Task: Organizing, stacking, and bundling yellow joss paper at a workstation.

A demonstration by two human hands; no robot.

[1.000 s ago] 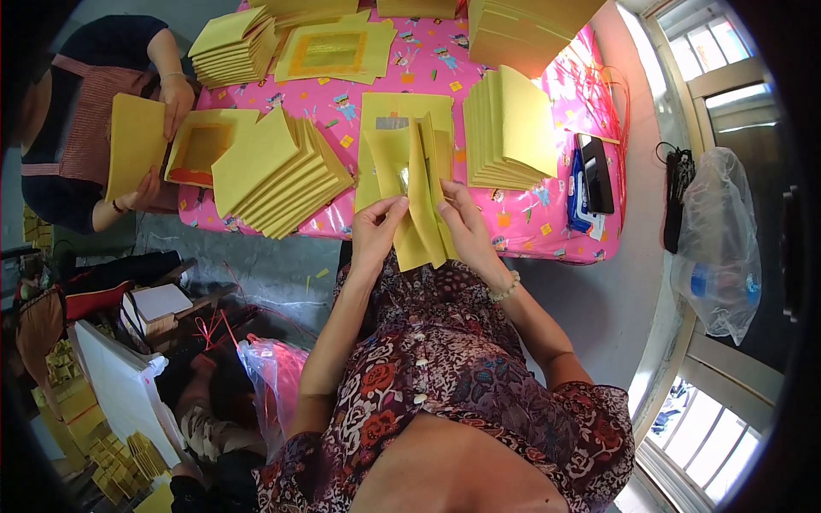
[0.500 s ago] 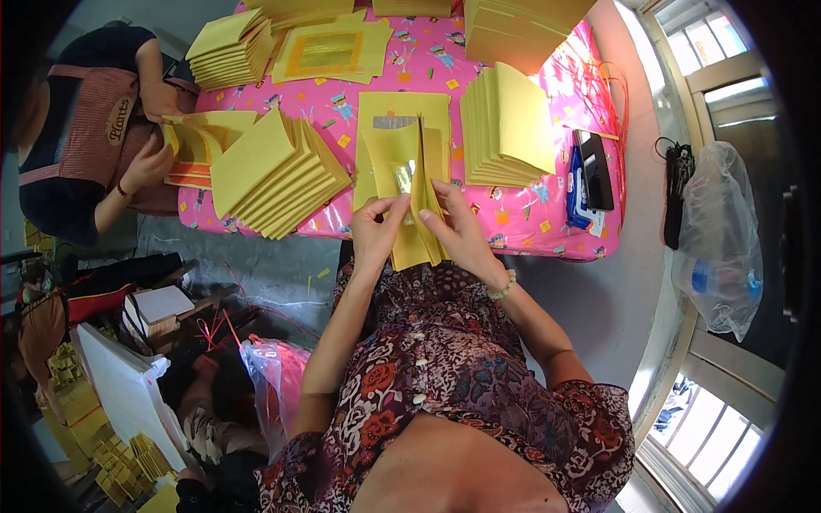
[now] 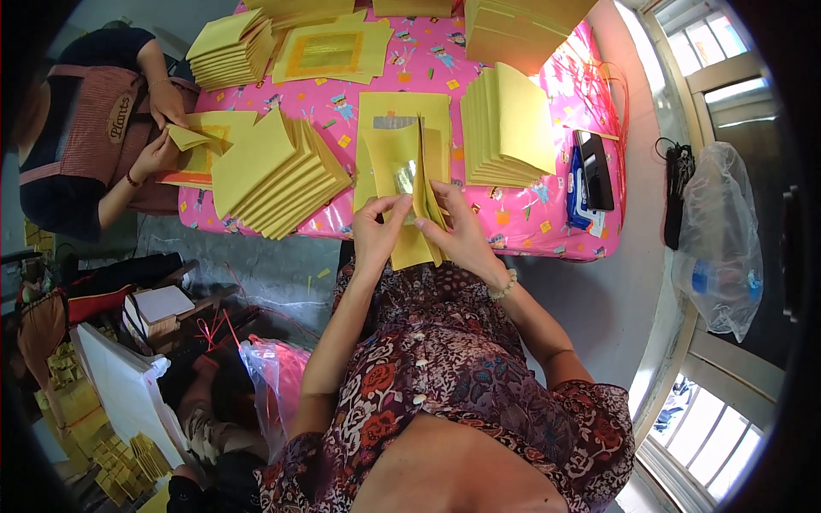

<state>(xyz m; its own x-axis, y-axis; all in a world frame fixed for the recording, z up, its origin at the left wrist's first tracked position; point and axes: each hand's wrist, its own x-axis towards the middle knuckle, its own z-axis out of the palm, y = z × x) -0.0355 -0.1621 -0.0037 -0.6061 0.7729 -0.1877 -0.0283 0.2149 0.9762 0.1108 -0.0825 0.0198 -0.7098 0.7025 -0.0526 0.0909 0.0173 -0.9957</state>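
Note:
Between my two hands a yellow paper sheet [image 3: 386,150] stands partly folded, its panels upright and a shiny foil patch showing on the inner face. My left hand [image 3: 379,229] pinches its near left edge between thumb and fingers. From the other side my right hand [image 3: 462,235] grips the folded panels, thumb in front and fingers behind. Underneath lie flat yellow sheets [image 3: 406,101] with a grey foil patch partly covered. A fan of folded yellow papers [image 3: 274,175] sits to the left, and another folded bundle [image 3: 509,124] to the right.
A co-worker's hands [image 3: 162,141] fold a yellow sheet at the table's left end. More folded stacks [image 3: 231,51] and flat foil sheets [image 3: 329,53] lie farther back on the pink tablecloth [image 3: 376,73]. A dark phone [image 3: 596,169] rests on a blue packet at the right.
My hands stay nearly in place; the panels in them have drawn slightly closer together. The co-worker has folded a corner of their sheet over into a point.

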